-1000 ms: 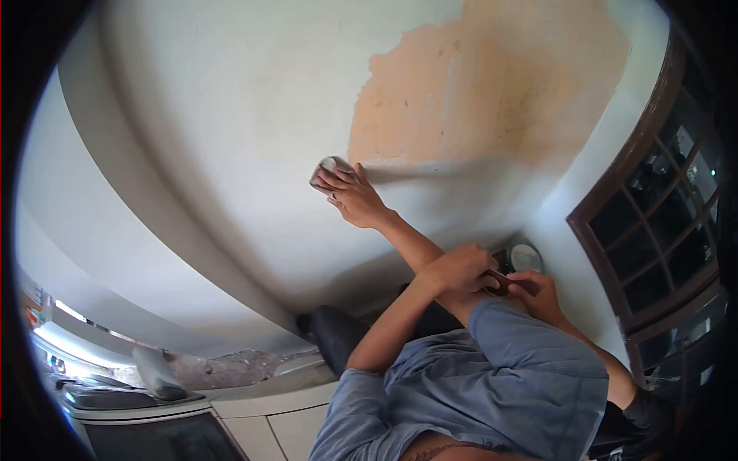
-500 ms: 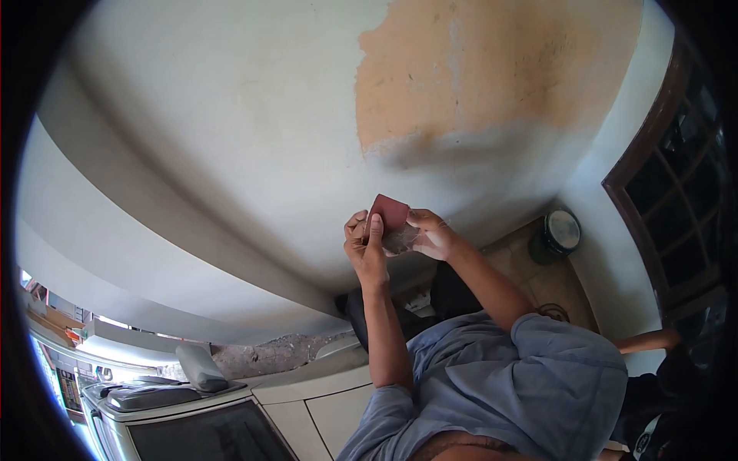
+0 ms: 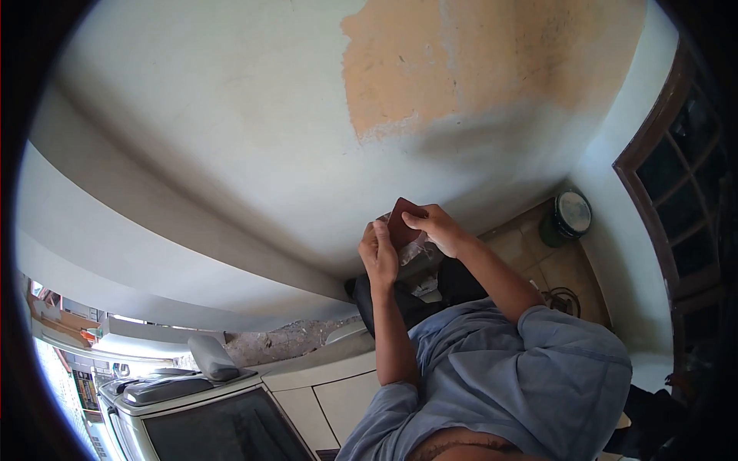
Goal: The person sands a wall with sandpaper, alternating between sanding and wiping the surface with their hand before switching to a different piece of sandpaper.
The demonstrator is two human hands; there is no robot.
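Both hands hold a small reddish-brown folded piece of sandpaper point(image 3: 403, 224) in front of the wall. My left hand point(image 3: 379, 252) grips its left side, fingers curled and thumb upward. My right hand point(image 3: 438, 230) pinches its right edge, thumb on the near face. A crumpled, see-through, plastic-like piece point(image 3: 413, 252) hangs just below the sandpaper between the hands. Which hand holds this piece is hidden.
The pale wall point(image 3: 231, 138) ahead has a bare orange-tan patch point(image 3: 469, 69). A lidded bucket point(image 3: 571, 217) stands in the right corner, with a coiled cable or hose point(image 3: 563, 301) nearer. A vehicle point(image 3: 231, 430) is at lower left; a dark-framed window point(image 3: 676, 184) is at right.
Both hands have shifted slightly right with the sandpaper, which is now turned more edge-up. My right thumb has come onto its face. The view has moved a little; an arm at far right no longer shows.
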